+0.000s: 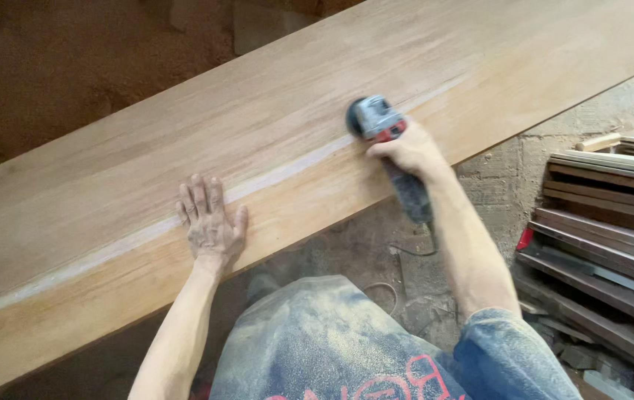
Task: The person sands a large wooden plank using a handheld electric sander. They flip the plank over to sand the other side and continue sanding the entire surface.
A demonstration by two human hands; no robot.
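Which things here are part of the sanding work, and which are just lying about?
In use:
- power sander, gripped by right hand
- wide wooden board, left hand flat on it

Lying about:
- stacked wood strips
- sawdust-covered floor

Sanding disc under grinder

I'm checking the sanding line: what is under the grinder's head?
The grinder, gripped by the right hand, sits on the wooden board, over its pale seam line. The disc face and the wood beneath it are covered. The left hand lies flat on the board.
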